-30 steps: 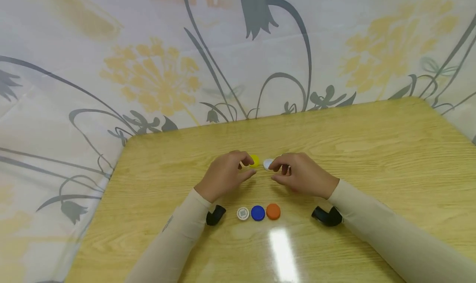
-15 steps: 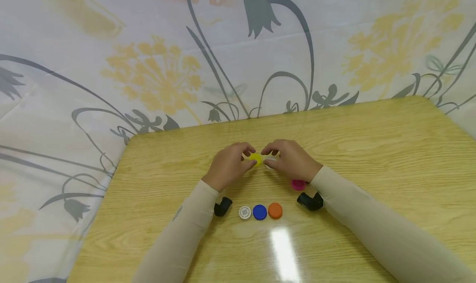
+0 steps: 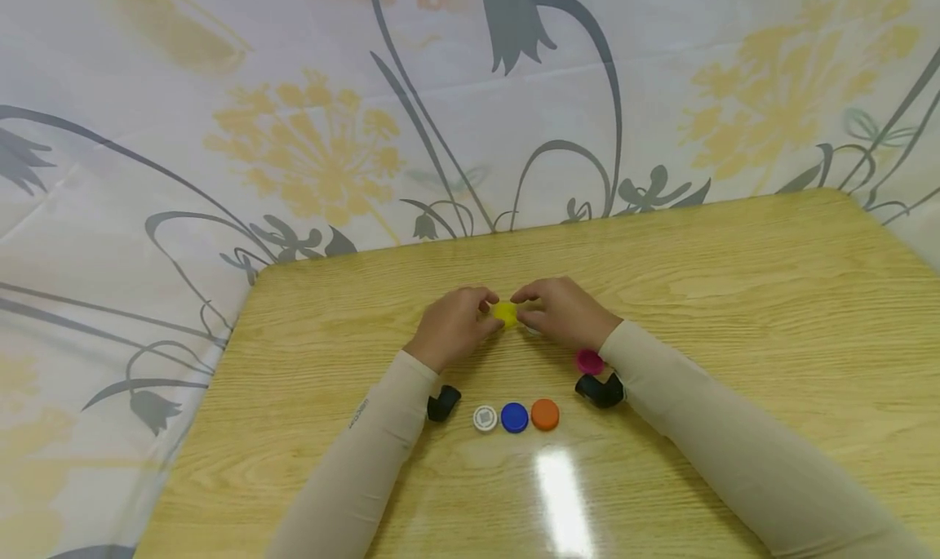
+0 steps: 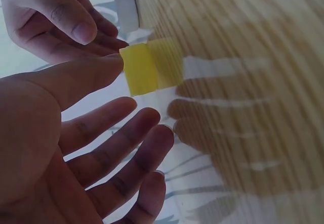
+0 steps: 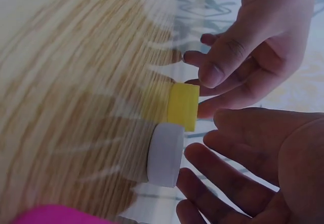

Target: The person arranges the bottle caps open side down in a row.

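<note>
A yellow bottle cap (image 3: 504,313) sits between my two hands on the wooden table. My left hand (image 3: 454,327) curves in from the left, its thumb tip right at the cap's edge in the left wrist view. From the other side comes my right hand (image 3: 571,317), fingers loosely bent and fingertips close to the yellow cap. Beside it a white cap (image 5: 166,155) stands next to the yellow one, near the right fingertips; in the head view the right hand mostly hides it. The fingers of both hands are spread around the caps rather than closed on them.
Nearer to me, a white cap with a printed top (image 3: 485,419), a blue cap (image 3: 514,418) and an orange cap (image 3: 545,414) form a row. A pink cap (image 3: 589,361) lies by the right wrist. A patterned cloth (image 3: 455,135) hangs behind the table.
My right hand has moved inward to the left, over the white cap toward the yellow one, uncovering the pink cap. The left hand has shifted slightly right.
</note>
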`<state>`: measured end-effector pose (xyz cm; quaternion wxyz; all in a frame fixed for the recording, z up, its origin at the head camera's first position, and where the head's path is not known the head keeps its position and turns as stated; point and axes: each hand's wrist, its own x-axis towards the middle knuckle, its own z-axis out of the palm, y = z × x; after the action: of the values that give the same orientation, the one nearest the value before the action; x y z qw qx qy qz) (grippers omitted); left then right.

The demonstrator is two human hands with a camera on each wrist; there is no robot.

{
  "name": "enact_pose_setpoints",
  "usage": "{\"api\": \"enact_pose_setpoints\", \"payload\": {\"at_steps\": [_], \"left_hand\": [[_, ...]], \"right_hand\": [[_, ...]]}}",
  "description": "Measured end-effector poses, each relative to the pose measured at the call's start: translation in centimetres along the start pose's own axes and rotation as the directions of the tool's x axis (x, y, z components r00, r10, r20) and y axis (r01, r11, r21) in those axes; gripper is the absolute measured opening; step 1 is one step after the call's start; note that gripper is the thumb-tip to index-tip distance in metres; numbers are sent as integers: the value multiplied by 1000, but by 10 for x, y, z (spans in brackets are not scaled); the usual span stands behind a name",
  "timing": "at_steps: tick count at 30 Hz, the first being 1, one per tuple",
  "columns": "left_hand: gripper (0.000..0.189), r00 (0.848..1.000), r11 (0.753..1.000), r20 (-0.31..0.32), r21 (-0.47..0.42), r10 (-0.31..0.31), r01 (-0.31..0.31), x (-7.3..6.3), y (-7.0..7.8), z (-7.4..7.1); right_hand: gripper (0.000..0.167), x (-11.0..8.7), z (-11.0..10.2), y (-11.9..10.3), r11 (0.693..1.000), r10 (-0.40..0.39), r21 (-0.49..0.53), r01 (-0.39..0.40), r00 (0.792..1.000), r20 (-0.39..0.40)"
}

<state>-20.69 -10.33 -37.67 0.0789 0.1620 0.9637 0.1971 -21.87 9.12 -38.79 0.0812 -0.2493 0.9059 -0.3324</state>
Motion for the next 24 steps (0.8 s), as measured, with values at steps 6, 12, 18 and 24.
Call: {"api": "enact_pose_setpoints", "payload": {"at_steps": [6, 12, 18, 24], "left_hand": [[34, 1000, 1000, 8, 3, 3, -3, 1, -2, 2], [33, 1000, 999, 0, 13, 30, -30, 1, -1, 3], [34, 999, 999, 0, 25, 33, -33, 1, -1, 4], [34, 1000, 999, 5, 21, 30, -30, 1, -2, 5]], "right_hand": [[29, -1, 3, 0, 999, -51, -4, 51, 998, 24], [29, -2, 3, -1, 998, -63, -16, 63, 997, 37], [29, -3, 4, -2, 997, -71, -30, 72, 997, 43], [31, -3, 5, -1, 997, -73, -32, 74, 996, 47]]}}
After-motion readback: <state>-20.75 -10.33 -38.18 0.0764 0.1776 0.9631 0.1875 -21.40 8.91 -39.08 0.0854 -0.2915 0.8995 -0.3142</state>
